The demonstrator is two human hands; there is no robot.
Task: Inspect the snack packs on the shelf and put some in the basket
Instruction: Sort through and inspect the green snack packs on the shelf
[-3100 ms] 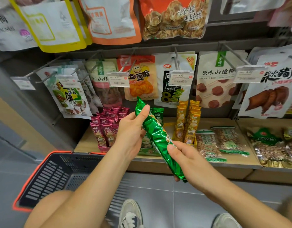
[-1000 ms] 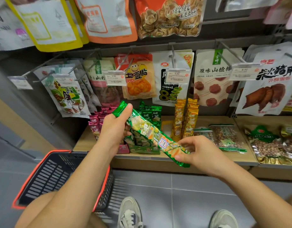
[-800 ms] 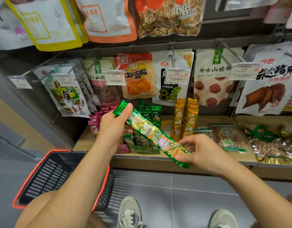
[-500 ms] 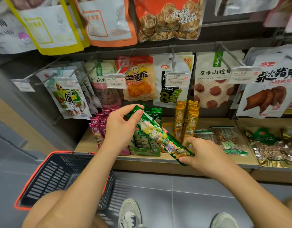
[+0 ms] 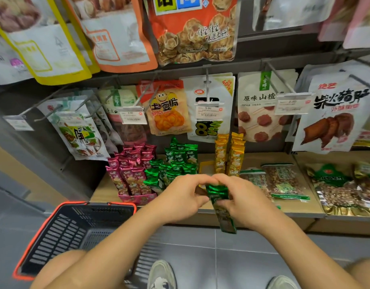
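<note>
A long green snack pack hangs nearly upright in front of the shelf edge, its lower end pointing down. My left hand and my right hand both grip its top end, fingertips meeting above it. Behind them on the wooden shelf stand more green packs, pink packs in a tray and yellow packs. The dark basket with an orange rim sits on the floor at lower left; nothing shows inside it.
Hanging bags on metal pegs with price tags fill the wall above. Flat bags of nuts lie on the shelf to the right. Grey tiled floor and my shoes are below; my arms cross over the basket's right side.
The pack has swung from a slant to nearly upright. My right hand slid up from its lower end to the top, meeting my left hand, and both hands shifted right.
</note>
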